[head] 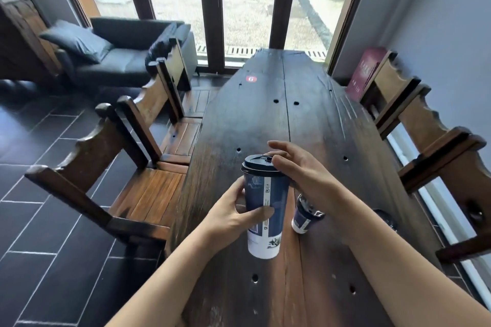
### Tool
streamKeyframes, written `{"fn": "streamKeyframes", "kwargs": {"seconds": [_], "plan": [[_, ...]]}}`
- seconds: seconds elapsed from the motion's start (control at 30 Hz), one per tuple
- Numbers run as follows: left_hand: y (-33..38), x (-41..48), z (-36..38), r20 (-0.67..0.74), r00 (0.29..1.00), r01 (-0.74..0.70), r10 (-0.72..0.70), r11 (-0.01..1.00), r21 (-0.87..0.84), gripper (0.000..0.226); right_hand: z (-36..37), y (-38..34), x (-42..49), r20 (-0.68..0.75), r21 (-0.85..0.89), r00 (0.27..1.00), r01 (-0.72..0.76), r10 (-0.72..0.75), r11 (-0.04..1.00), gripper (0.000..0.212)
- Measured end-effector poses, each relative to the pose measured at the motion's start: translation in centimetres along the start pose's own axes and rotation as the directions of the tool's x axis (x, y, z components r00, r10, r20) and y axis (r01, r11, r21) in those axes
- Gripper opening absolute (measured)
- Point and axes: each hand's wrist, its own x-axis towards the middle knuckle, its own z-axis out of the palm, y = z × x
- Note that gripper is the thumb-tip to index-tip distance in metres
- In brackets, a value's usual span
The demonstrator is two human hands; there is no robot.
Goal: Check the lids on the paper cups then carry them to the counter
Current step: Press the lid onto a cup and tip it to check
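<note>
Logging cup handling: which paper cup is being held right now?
The tall cup, gripped by the left hand; the right hand touches its lid. The smaller cup stands untouched.

My left hand holds a tall cup above the table; my right hand rests on its lid. A smaller cup stands just right, behind my right wrist.

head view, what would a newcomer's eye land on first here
First the tall blue paper cup with a black lid, lifted above the long dark wooden table: the left hand grips its body and the right hand touches the lid's rim. A smaller lidded cup stands just behind the right wrist, with bright windows at the table's far end.
</note>
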Motion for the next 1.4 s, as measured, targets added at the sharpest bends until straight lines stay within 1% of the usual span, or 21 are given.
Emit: {"fn": "streamKeyframes", "kwargs": {"seconds": [0.13, 0.2, 0.27, 0.4, 0.43, 0.57, 0.73, 0.97, 1.1, 1.13, 1.17, 1.23, 1.27, 1.3, 1.33, 1.4], "plan": [[3.8, -0.9, 0.3, 0.014, 0.997, -0.077, 0.077, 0.997, 0.006, 0.066, -0.7, -3.0, -1.2, 0.000, 0.031, 0.997, 0.075, -0.075, 0.997, 0.086], [5.3, -1.3, 0.6, 0.020, 0.993, -0.117, 0.117, 0.993, 0.010, 0.064, -0.9, -4.5, -1.8, -0.006, 0.025, 0.995, 0.102, -0.102, 0.994, 0.091], [6.5, -1.6, 1.0, 0.017, 0.989, -0.144, 0.144, 0.989, 0.011, 0.061, -0.9, -5.9, -2.3, -0.021, 0.019, 0.992, 0.121, -0.121, 0.992, 0.082], [7.8, -2.0, 1.3, -0.005, 0.981, -0.195, 0.195, 0.981, 0.026, 0.061, -0.6, -7.9, -3.0, -0.044, 0.024, 0.989, 0.146, -0.144, 0.989, 0.044], [8.0, -2.0, 1.4, -0.011, 0.978, -0.207, 0.208, 0.978, 0.028, 0.062, -0.5, -8.3, -3.1, -0.048, 0.028, 0.988, 0.152, -0.150, 0.988, 0.038], [8.7, -2.3, 1.5, -0.028, 0.972, -0.235, 0.235, 0.972, 0.007, 0.075, -0.4, -9.2, -3.7, -0.056, 0.029, 0.982, 0.180, -0.178, 0.983, 0.035], [8.8, -2.3, 1.4, -0.014, 0.971, -0.237, 0.237, 0.971, 0.023, 0.058, -0.2, -9.5, -4.0, -0.050, 0.046, 0.978, 0.203, -0.201, 0.978, 0.035], [8.7, -2.3, 1.4, -0.012, 0.969, -0.247, 0.248, 0.969, 0.027, 0.057, -0.2, -9.3, -3.9, -0.039, 0.053, 0.976, 0.215, -0.213, 0.975, 0.037], [8.7, -2.4, 1.5, -0.008, 0.968, -0.249, 0.249, 0.968, 0.008, 0.058, -0.1, -9.2, -3.9, -0.069, 0.038, 0.979, 0.194, -0.191, 0.980, 0.039], [8.6, -2.4, 1.5, -0.006, 0.969, -0.248, 0.248, 0.969, 0.001, 0.059, -0.1, -9.1, -3.9, -0.083, 0.042, 0.979, 0.190, -0.186, 0.981, 0.041], [8.6, -2.4, 1.6, -0.004, 0.969, -0.245, 0.245, 0.969, -0.010, 0.060, -0.1, -8.9, -4.0, -0.096, 0.063, 0.979, 0.183, -0.177, 0.981, 0.049], [8.4, -2.4, 1.7, -0.005, 0.971, -0.239, 0.239, 0.970, -0.045, 0.062, -0.1, -8.5, -4.4, -0.117, 0.150, 0.983, 0.161, -0.144, 0.976, 0.084], [8.4, -2.5, 1.8, -0.020, 0.972, -0.234, 0.233, 0.970, -0.071, 0.064, -0.1, -8.2, -4.7, -0.115, 0.204, 0.985, 0.149, -0.127, 0.968, 0.099], [8.2, -2.5, 1.8, -0.042, 0.974, -0.228, 0.225, 0.968, -0.106, 0.065, 0.0, -7.7, -5.2, -0.112, 0.240, 0.988, 0.134, -0.110, 0.961, 0.106], [7.9, -2.6, 1.7, -0.067, 0.976, -0.215, 0.207, 0.964, -0.154, 0.067, 0.2, -7.2, -5.8, -0.113, 0.255, 0.990, 0.112, -0.085, 0.960, 0.108], [7.4, -2.5, 1.5, -0.125, 0.982, -0.170, 0.140, 0.946, -0.275, 0.074, 1.0, -5.4, -7.1, -0.125, 0.248, 0.992, 0.037, -0.006, 0.968, 0.109]]}}
